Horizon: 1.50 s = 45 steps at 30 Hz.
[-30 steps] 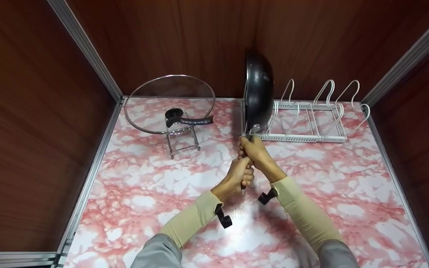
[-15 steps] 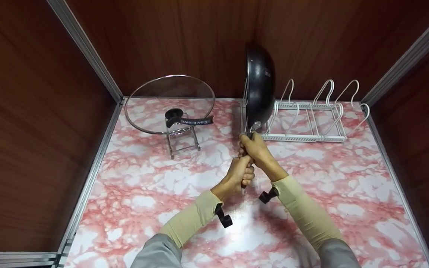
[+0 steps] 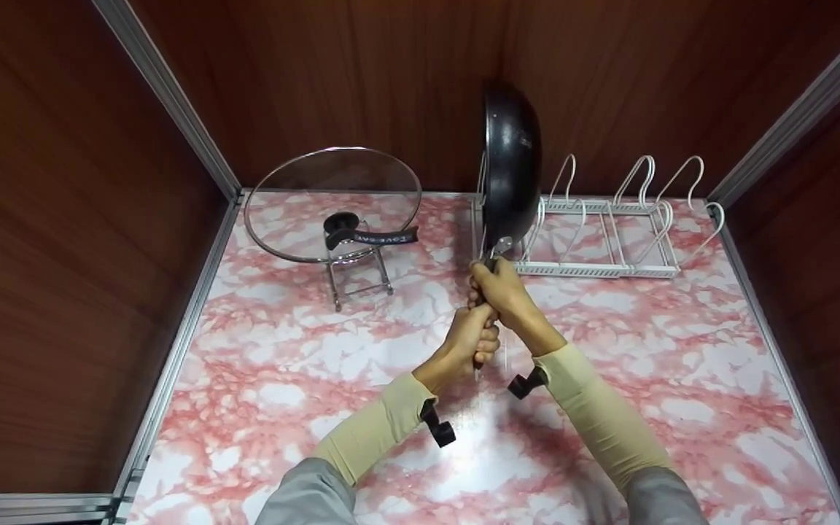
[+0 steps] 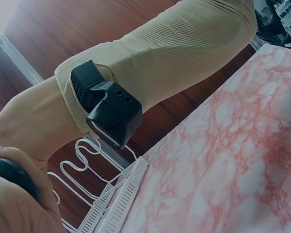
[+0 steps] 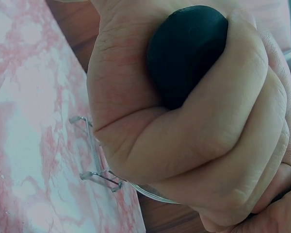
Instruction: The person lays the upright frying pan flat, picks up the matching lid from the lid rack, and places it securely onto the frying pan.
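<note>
A black wok (image 3: 513, 164) stands on its side in the head view, its rim to the left and rounded bottom to the right. It is at the left end of a white wire pan rack (image 3: 573, 270); whether it touches the rack cannot be told. My right hand (image 3: 505, 292) grips the black handle close to the pan. Just below, my left hand (image 3: 467, 335) is wrapped round the lower part of the same handle. The handle's rounded end (image 5: 184, 53) pokes out of a fist in the right wrist view. Most of the handle is hidden by fingers.
Left of the wok, a round glass lid (image 3: 289, 255) with a black knob leans in a small metal stand (image 3: 365, 290). Several white wire loops rise from the rack on the right. Wood-grain panels (image 3: 420, 87) enclose the pink marbled tabletop (image 3: 303, 350).
The wok has shifted slightly upward in the head view and a touch to the right. Both hands keep their grip; the right one has risen a little. Lid and rack have stayed put.
</note>
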Tool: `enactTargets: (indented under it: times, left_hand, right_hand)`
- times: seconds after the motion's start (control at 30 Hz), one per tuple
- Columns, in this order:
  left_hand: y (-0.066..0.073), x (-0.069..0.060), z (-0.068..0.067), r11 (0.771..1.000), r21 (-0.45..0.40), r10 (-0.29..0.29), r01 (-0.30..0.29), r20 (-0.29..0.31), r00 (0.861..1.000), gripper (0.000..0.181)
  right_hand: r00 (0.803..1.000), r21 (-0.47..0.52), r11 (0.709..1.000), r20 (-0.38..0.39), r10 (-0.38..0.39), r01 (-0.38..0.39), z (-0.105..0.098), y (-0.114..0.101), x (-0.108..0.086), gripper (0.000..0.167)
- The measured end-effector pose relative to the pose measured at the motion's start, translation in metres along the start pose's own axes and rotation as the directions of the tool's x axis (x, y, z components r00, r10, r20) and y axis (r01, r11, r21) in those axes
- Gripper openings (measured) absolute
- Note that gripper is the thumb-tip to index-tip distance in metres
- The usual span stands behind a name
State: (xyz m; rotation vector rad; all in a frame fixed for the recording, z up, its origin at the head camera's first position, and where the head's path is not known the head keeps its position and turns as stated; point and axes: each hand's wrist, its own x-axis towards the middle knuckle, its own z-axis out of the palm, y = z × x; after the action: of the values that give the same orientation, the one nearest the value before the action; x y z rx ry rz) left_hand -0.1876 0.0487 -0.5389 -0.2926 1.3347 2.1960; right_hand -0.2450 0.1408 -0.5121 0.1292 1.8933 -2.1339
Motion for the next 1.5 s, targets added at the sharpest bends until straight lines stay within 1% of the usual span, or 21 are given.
enactTargets:
  times: [0.2, 0.37, 0.63, 0.8, 0.97, 1.2, 1.33, 1.5]
  left_hand:
    - [0.002, -0.002, 0.002, 1.000, 0.015, 0.008, -0.008, -0.003, 1.000, 0.031]
    - [0.002, -0.002, 0.004, 1.000, 0.008, 0.005, -0.005, -0.011, 1.000, 0.031]
    - [0.006, -0.003, 0.007, 1.000, 0.018, 0.010, -0.010, 0.000, 1.000, 0.030]
    - [0.006, -0.003, 0.008, 1.000, 0.020, 0.018, -0.018, -0.005, 1.000, 0.030]
    - [0.006, -0.005, 0.009, 1.000, 0.006, 0.025, -0.025, -0.008, 1.000, 0.031]
    - [0.006, -0.008, 0.010, 0.999, 0.011, 0.034, -0.034, 0.001, 0.999, 0.031]
    - [0.007, -0.009, 0.011, 0.999, 0.016, 0.033, -0.033, 0.005, 0.999, 0.031]
    - [0.008, -0.011, 0.011, 0.999, 0.012, 0.036, -0.036, 0.004, 0.999, 0.031]
  right_hand:
    - [1.000, -0.012, 1.000, -0.004, 0.004, -0.004, 0.000, -0.003, -0.001, 0.011]
    - [1.000, -0.019, 1.000, -0.009, -0.001, 0.000, 0.000, -0.005, -0.001, 0.011]
    - [1.000, -0.015, 1.000, -0.029, -0.010, 0.010, 0.000, -0.010, -0.002, 0.010]
    - [1.000, -0.006, 1.000, -0.012, -0.012, 0.012, 0.000, -0.011, -0.003, 0.015]
    - [1.000, -0.023, 1.000, 0.000, -0.020, 0.020, 0.000, -0.012, -0.004, 0.021]
    - [1.000, -0.001, 1.000, 0.006, -0.023, 0.023, 0.001, -0.014, -0.007, 0.014]
    - [0.999, -0.006, 0.999, 0.010, -0.032, 0.032, 0.001, -0.014, -0.007, 0.017]
    - [0.999, -0.004, 0.999, 0.017, -0.036, 0.036, 0.001, -0.015, -0.008, 0.017]
